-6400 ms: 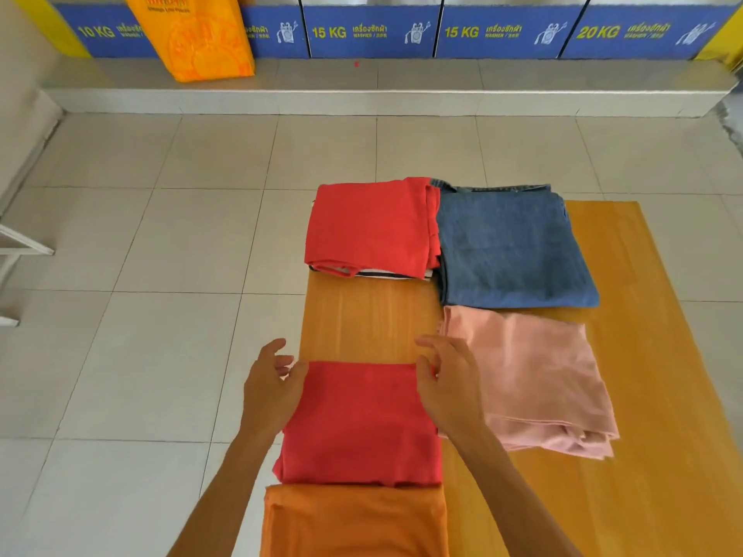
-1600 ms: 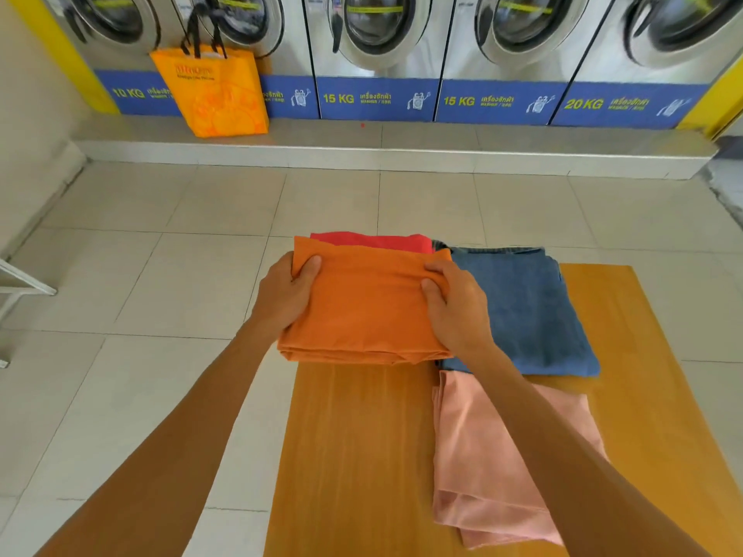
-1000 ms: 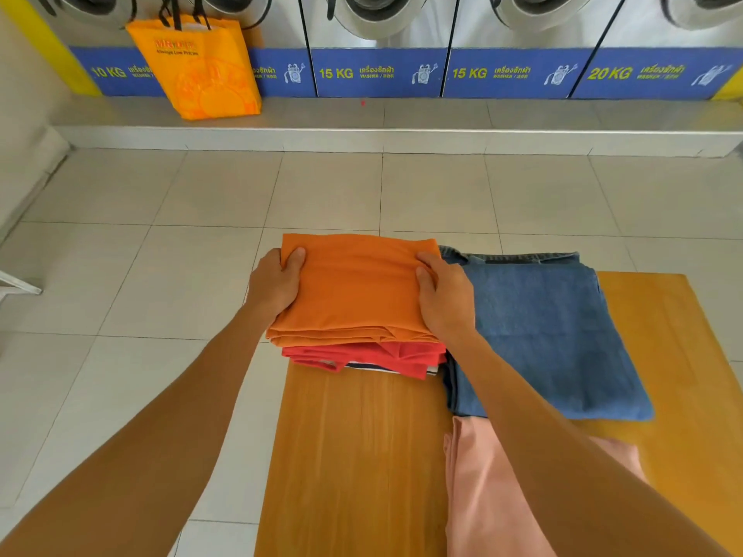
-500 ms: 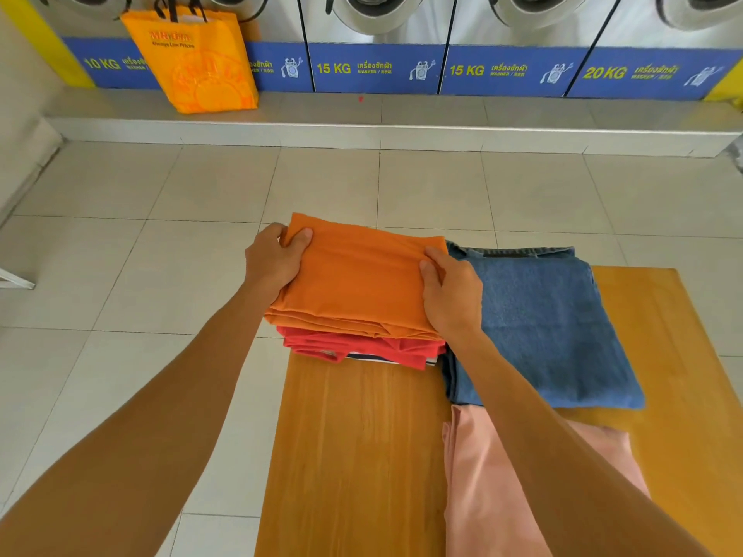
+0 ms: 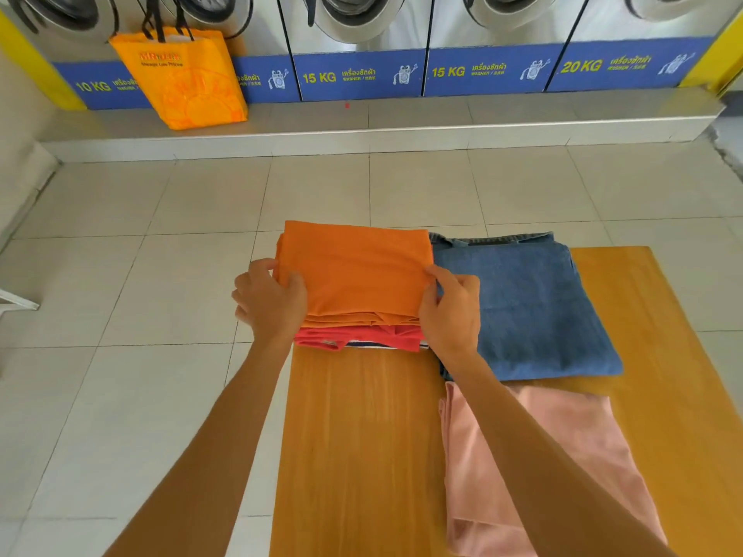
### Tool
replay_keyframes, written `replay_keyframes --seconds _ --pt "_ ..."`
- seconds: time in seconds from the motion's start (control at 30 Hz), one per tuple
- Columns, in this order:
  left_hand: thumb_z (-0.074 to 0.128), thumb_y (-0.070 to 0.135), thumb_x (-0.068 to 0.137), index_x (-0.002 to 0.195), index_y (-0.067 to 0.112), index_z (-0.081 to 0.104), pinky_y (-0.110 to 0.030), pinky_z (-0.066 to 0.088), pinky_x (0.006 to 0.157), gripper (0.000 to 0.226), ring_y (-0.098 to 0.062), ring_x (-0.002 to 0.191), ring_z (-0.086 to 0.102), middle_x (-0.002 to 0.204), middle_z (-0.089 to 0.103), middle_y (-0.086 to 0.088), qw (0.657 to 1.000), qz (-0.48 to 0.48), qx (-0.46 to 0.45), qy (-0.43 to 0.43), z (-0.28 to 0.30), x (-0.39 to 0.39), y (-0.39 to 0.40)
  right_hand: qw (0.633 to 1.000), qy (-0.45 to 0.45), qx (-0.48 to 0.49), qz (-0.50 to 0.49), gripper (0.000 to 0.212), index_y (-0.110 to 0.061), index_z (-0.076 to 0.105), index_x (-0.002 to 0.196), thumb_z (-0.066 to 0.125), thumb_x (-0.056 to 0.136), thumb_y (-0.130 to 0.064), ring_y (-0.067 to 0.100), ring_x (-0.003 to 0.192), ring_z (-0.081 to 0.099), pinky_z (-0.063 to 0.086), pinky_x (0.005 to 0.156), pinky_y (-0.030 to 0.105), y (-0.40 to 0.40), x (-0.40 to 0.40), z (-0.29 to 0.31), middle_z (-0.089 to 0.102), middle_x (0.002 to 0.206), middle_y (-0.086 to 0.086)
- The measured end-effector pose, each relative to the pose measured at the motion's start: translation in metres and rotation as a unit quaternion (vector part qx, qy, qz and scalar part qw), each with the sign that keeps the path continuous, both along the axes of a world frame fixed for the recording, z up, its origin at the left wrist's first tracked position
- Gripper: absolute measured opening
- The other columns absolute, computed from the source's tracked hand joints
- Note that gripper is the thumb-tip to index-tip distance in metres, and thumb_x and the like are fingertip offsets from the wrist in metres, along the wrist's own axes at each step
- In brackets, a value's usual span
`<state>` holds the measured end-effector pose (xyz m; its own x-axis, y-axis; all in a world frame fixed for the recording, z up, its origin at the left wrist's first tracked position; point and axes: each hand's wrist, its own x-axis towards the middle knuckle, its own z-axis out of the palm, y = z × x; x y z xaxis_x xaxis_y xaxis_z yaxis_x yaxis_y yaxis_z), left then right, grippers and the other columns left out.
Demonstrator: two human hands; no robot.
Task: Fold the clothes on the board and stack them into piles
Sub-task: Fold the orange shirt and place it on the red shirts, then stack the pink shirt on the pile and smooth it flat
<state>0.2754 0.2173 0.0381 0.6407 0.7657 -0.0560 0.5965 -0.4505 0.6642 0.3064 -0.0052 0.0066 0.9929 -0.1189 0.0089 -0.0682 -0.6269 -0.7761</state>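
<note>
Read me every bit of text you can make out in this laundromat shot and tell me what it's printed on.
"10 KG": leftmost blue washer panel, partly behind the orange bag.
"15 KG" and "WASHER": second blue panel; the script beside it is too small to read.
"15 KG": third blue panel.
"20 KG": rightmost blue panel.
"MR": orange shopping bag; the rest of its print is blurred.
The folded clothes show no text.

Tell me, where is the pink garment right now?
In the head view, the pink garment lies on the wooden board's right side, nearest the camera, just below the folded jeans.
</note>
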Motion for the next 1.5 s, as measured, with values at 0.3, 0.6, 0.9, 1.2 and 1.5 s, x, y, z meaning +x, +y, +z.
replay_keyframes --seconds 0.3,0.6,0.9,1.2,1.5 --pt "0.062 0.009 0.081 0.114 0.022 0.059 -0.042 0.051 0.091 0.036 -0.015 0.102 0.056 0.107 0.059 0.006 0.976 -0.156 -0.103 -0.112 -0.011 -0.098 -0.129 0.997 -0.030 0.068 0.003 0.032 -0.029 0.070 0.117 0.056 0.097 -0.009 0.007 0.089 0.056 0.047 0.075 0.011 -0.031 -0.107 0.003 0.048 0.110 -0.001" --pt "0.069 0.027 0.085 0.141 0.020 0.038 -0.042 0.055 0.094 0.064 -0.022 0.114 0.060 0.128 0.058 -0.001 0.927 -0.288 -0.213 0.109 -0.062 -0.149 -0.219 0.980 0.095 -0.068 -0.162 0.029 -0.033 0.066 0.124 0.055 0.097 -0.027 0.032 0.123 0.044 0.041 0.106 0.048 -0.166 -0.181 -0.023 0.047 0.130 0.011" --pt "0.075 0.041 0.080 0.136 0.008 0.033 -0.033 0.047 0.075 0.078 -0.022 0.095 0.057 0.121 0.057 -0.004 0.907 -0.223 -0.275 0.228 -0.054 -0.156 -0.243 0.945 0.298 -0.088 -0.107 0.054 -0.054 0.028 0.147 0.047 0.097 -0.054 0.032 0.100 0.054 0.050 0.089 0.043 -0.234 -0.175 -0.031 0.042 0.125 0.010" --pt "0.038 0.050 0.094 0.139 0.019 0.047 -0.041 0.050 0.098 0.056 -0.030 0.113 0.058 0.133 0.058 -0.003 0.906 -0.208 -0.296 0.221 -0.053 -0.175 -0.209 0.955 0.292 -0.043 -0.011 0.061 -0.046 0.014 0.156 0.043 0.103 -0.039 0.038 0.113 0.060 0.048 0.091 0.042 -0.197 -0.222 -0.026 0.060 0.134 0.018" --pt "0.046 -0.002 0.083 0.142 0.044 0.018 -0.043 0.058 0.067 0.080 -0.026 0.085 0.064 0.121 0.053 0.008 0.906 -0.237 -0.300 0.183 -0.031 -0.193 -0.170 0.965 0.256 -0.027 0.040 0.049 -0.044 0.043 0.146 0.050 0.100 -0.027 0.027 0.109 0.060 0.050 0.092 0.039 -0.163 -0.242 -0.017 0.061 0.131 0.009"
